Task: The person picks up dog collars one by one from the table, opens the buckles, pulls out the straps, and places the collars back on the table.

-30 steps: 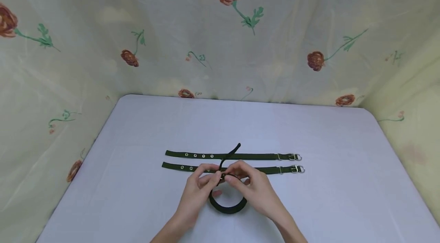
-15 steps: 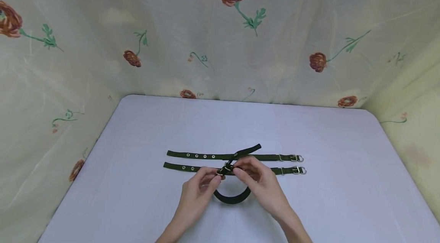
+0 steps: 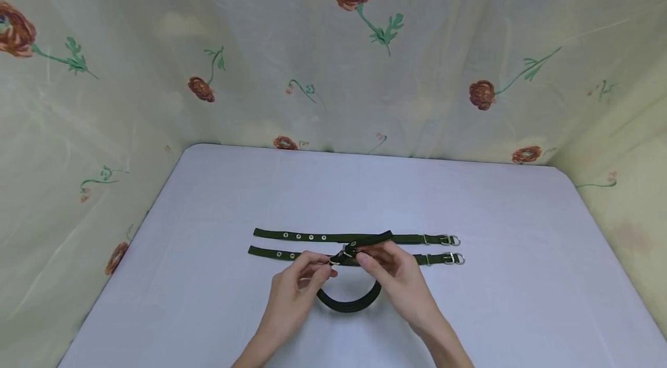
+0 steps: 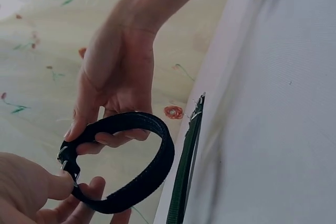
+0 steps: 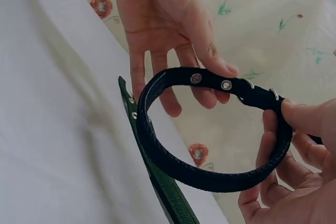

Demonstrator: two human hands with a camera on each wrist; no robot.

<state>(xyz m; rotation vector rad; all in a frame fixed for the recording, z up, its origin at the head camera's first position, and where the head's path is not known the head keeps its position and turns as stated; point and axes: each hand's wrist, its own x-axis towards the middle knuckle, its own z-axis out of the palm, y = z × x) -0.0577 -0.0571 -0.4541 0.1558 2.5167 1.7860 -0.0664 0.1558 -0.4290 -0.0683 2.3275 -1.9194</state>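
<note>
A dark green strap collar [image 3: 348,305], bent into a loop and looking nearly black in the wrist views, is held above the table by both hands. My left hand [image 3: 293,294] pinches it just left of the metal fittings, thumb against fingers. On the other side, my right hand [image 3: 400,284] pinches it beside the buckle [image 3: 348,250]. The collar's free end [image 3: 383,236] sticks out up and to the right past the buckle. Eyelets [image 5: 226,85] show on the band near the left thumb. My right fingers partly hide the buckle area.
Behind the hands, two green strap collars lie flat and roughly parallel: a far one [image 3: 375,238] and a nearer one [image 3: 266,251], partly covered by the hands. Both have buckles and rings at the right end. The white table [image 3: 208,194] meets a flowered cloth [image 3: 250,38] at its back.
The collar's free end has swung from upright to the right, then dipped lower. The buckle has come into view between the hands. Both hands still hold the loop.
</note>
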